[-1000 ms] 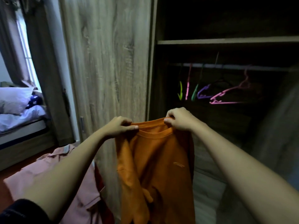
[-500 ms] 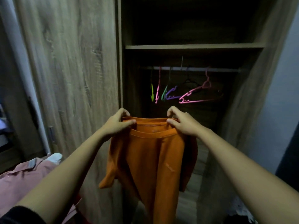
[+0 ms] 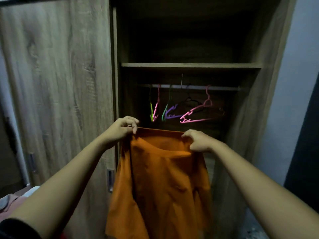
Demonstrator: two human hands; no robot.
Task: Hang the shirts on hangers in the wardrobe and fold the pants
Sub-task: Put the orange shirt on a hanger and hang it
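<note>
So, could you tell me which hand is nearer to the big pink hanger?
Right. The right hand is just below the big pink hanger; the left hand is farther off, down-left of it.

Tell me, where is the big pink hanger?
The large pink plastic hanger hangs on the wardrobe's metal rail, rightmost of the coloured hangers, just above the right hand.

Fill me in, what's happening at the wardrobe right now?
A person holds an orange shirt up by its collar, left hand and right hand each pinching one side. They face the open wardrobe, where several empty plastic hangers hang on the rail. The shirt is not on a hanger yet.
</note>
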